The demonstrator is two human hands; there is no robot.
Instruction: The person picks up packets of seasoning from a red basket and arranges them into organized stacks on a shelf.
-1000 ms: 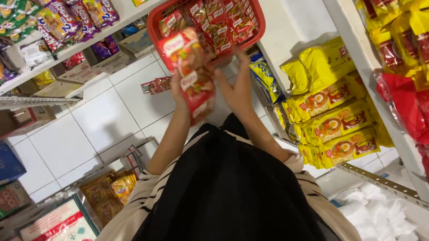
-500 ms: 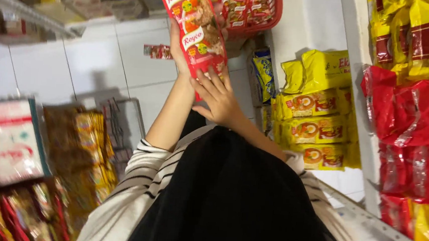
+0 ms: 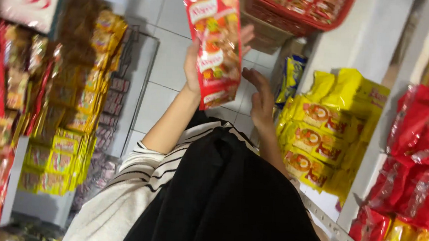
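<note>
The left hand (image 3: pixel 198 66) is raised over the floor and holds a red packet strip (image 3: pixel 215 47), approx. 3 packets joined in 1 row, hanging upright; the fingers (image 3: pixel 246 35) are wrapped behind it and come out at its right edge, so the hand is closed on the strip. The right hand (image 3: pixel 261 96) is just beside the strip's lower right corner, half open with fingers loosely bent, and holds nothing; whether a fingertip touches the strip, I cannot tell. Above the strip, at the top edge, is a red basket (image 3: pixel 302 21) with more red packets inside. To the right, yellow packs (image 3: pixel 324 138) are stacked on a low shelf, w/ red bags (image 3: pixel 421 150) further right. To the left, a rack (image 3: pixel 69 115) carries yellow and brown sachets. Below is the white tile floor (image 3: pixel 166 56).
</note>
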